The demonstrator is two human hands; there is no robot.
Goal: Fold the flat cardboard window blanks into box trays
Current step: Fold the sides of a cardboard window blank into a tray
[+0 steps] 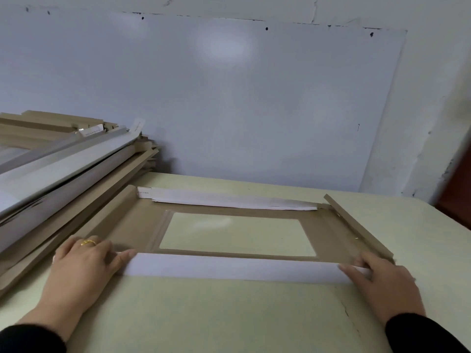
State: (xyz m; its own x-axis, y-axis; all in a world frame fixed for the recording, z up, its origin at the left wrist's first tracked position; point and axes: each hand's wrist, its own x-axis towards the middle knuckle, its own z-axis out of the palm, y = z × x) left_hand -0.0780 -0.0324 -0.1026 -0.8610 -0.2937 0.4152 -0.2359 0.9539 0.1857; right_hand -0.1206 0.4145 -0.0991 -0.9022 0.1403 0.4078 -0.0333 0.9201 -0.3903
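Both hands, left hand (81,263) and right hand (382,281), fingers straight together, press the window blank's (328,233) near flap (229,267); folded trays (63,169) stacked at nine o'clock.

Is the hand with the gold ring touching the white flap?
Touching. In the head view the left hand lies on the near white flap of the cardboard blank, its thumb pressing the flap's left end.
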